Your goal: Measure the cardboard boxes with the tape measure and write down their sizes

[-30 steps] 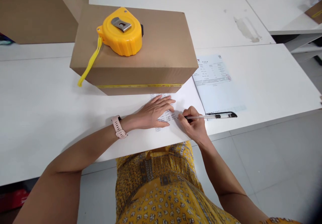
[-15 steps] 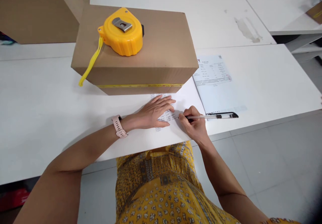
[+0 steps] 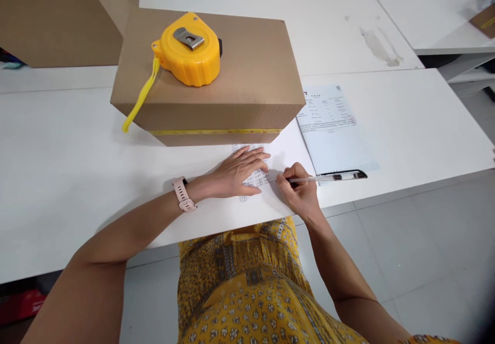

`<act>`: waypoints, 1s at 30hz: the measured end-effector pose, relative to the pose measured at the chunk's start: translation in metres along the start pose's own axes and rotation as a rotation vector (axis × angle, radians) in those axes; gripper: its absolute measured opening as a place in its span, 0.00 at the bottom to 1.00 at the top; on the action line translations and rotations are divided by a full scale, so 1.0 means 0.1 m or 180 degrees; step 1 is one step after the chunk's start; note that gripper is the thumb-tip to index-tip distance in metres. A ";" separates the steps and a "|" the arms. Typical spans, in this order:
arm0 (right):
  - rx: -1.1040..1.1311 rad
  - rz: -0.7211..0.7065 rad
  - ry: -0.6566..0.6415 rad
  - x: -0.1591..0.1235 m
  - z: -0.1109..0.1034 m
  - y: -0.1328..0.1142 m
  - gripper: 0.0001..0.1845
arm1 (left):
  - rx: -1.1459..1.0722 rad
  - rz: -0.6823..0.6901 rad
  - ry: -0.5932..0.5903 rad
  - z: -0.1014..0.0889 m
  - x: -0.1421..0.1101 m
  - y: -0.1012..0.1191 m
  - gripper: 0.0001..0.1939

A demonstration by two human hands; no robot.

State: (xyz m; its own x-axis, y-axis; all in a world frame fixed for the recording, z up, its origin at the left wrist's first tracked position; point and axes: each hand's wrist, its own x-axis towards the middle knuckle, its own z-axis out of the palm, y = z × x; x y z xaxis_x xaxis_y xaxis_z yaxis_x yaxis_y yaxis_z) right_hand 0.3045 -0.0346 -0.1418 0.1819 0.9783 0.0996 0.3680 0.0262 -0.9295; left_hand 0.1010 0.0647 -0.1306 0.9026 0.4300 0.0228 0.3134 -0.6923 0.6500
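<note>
My left hand (image 3: 242, 174) lies flat with its fingers spread over a small sheet of paper (image 3: 257, 179) covered in handwriting, hiding part of it. A clear-barrelled pen with a black cap (image 3: 340, 176) is pinched in my right hand (image 3: 299, 192). Its tip is at the right edge of the writing, beside my left thumb and forefinger. Just beyond my left hand stands a closed cardboard box (image 3: 251, 65), with a yellow tape measure (image 3: 193, 50) resting on top, clip side up, its yellow strap hanging over the box's near left edge.
A printed form (image 3: 328, 127) lies right of the box, close to the pen's capped end. A larger cardboard box (image 3: 58, 19) stands at the back left. The white table (image 3: 69, 179) has its front edge right by my body. Another box (image 3: 485, 21) shows at far right.
The pen has shifted very slightly in my right hand. My left hand, the box and the tape measure look the same.
</note>
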 end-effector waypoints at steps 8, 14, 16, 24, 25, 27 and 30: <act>-0.0041 -0.0013 0.0007 -0.01 -0.01 0.02 0.14 | 0.0038 0.0001 -0.0020 0.00 0.00 0.00 0.21; -0.0044 -0.0046 0.0063 0.00 0.01 0.03 0.14 | 0.0029 -0.0001 -0.0003 0.01 0.00 -0.01 0.21; -0.0056 -0.0063 0.0152 -0.01 0.02 0.04 0.14 | 0.0016 0.0007 0.0027 0.02 0.00 -0.01 0.21; -0.1161 -0.0631 0.0852 0.17 -0.23 0.09 0.05 | 0.0016 0.0051 0.0082 0.02 0.00 -0.05 0.20; -0.1433 -0.0777 0.0724 0.24 -0.29 0.11 0.05 | 0.0049 0.0055 0.0105 0.03 0.00 -0.05 0.20; -0.1913 -0.1019 0.0483 0.37 -0.38 0.17 0.10 | 0.0175 0.0073 0.0219 0.05 -0.01 -0.02 0.19; -0.2324 -0.1178 0.0324 0.51 -0.43 0.30 0.22 | 0.0351 0.0292 0.0770 -0.04 -0.04 0.15 0.08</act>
State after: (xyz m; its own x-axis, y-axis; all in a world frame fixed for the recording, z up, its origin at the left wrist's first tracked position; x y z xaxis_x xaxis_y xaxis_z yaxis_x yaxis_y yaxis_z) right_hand 0.3635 0.0068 -0.1491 0.0014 0.9083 0.4183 0.9141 0.1685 -0.3688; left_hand 0.1010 0.0546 -0.1179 0.8360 0.4793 0.2670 0.2759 -0.7879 0.5506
